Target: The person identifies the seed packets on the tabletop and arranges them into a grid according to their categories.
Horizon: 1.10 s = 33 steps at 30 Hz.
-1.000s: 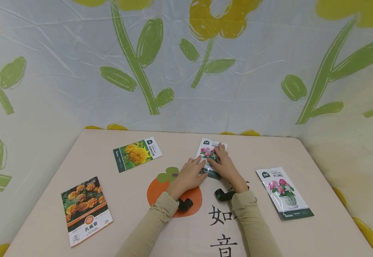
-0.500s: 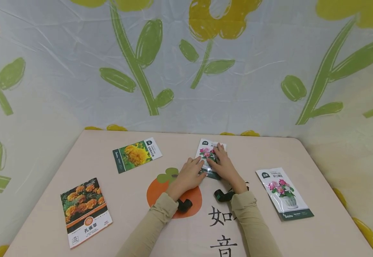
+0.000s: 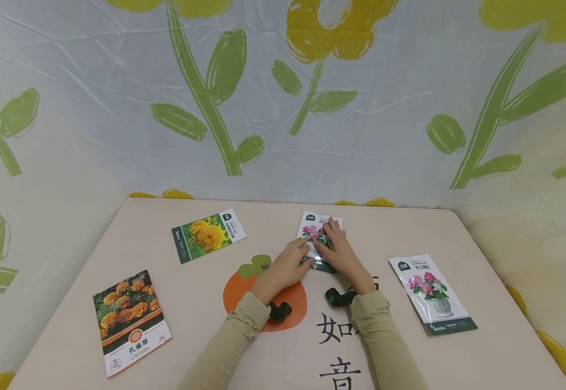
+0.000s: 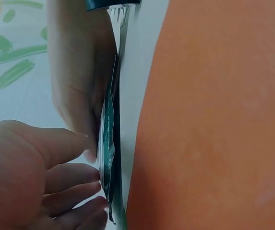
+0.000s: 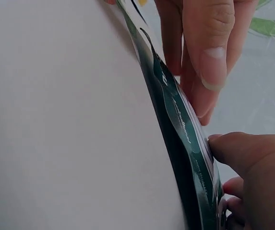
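A flower seed packet [image 3: 311, 225] with pink blooms and a dark green bottom strip lies flat near the far middle of the table. My left hand [image 3: 285, 265] rests its fingertips on the packet's lower left side. Across the right side of the same packet lies my right hand [image 3: 342, 253], fingers spread and reaching toward its upper edge. In the left wrist view, the packet's green edge [image 4: 108, 143] appears side-on, fingertips touching its face. The green lower edge [image 5: 183, 120] looks layered in the right wrist view; whether a second packet lies beneath, I cannot tell.
An orange marigold packet [image 3: 130, 319] lies at the left and a yellow flower packet [image 3: 208, 235] at the back left. A matching pink flower packet [image 3: 433, 294] is at the right. Black wrist cameras [image 3: 339, 297] sit under the wrists. A printed cloth wall [image 3: 360, 146] stands behind.
The pink flower packet under my hands has shifted very slightly left, and the right hand's fingers with it. The other packets stay where they were.
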### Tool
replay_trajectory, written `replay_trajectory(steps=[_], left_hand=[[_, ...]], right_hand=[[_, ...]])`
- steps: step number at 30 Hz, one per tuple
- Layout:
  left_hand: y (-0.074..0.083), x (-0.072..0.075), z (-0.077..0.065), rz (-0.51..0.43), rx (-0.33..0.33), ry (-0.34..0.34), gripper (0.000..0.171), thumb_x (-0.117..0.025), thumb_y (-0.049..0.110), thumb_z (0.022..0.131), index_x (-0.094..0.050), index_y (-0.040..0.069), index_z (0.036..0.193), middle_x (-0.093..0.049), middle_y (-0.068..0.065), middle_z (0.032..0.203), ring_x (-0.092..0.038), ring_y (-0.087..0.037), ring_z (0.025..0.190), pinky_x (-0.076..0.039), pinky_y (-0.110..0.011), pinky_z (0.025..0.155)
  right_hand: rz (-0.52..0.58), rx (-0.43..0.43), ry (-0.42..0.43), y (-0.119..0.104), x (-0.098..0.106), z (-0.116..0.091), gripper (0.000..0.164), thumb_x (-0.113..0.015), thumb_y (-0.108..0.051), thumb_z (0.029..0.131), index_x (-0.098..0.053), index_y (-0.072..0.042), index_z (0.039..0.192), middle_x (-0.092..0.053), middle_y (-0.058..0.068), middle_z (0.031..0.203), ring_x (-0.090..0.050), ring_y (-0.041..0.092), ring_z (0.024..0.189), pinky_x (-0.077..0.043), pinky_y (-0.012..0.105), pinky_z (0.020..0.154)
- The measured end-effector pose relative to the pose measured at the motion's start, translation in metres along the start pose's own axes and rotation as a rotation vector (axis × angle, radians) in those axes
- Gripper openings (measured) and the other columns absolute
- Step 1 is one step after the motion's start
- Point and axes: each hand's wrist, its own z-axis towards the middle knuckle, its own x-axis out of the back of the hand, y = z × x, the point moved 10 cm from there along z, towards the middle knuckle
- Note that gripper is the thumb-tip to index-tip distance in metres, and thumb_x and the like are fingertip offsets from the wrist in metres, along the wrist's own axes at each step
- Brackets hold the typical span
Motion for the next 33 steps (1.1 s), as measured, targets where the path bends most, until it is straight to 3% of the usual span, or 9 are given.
replay_trajectory(steps=[16, 33], left_hand=[[0.001, -0.002, -0.001, 0.021, 0.021, -0.049, 0.051, -0.056, 0.022, 0.103, -0.045, -0.003, 0.146, -0.033, -0.018, 0.157, -0.029, -0.028, 0.147, -0.030, -0.039, 0.116], [-0.001, 0.004, -0.001, 0.056, 0.050, -0.004, 0.047, -0.061, 0.022, 0.100, -0.054, 0.003, 0.142, -0.043, -0.014, 0.152, -0.042, -0.028, 0.139, -0.040, -0.043, 0.109]], right_hand=[[-0.030, -0.005, 0.007, -0.005, 0.005, 0.001, 0.068, -0.065, -0.021, 0.096, -0.035, 0.014, 0.146, -0.019, 0.032, 0.158, -0.009, 0.047, 0.147, -0.007, 0.061, 0.117], [-0.099, -0.105, -0.276, -0.016, 0.007, -0.011, 0.076, -0.063, -0.026, 0.096, -0.027, 0.014, 0.149, -0.010, 0.035, 0.158, -0.010, 0.050, 0.146, -0.009, 0.063, 0.116]])
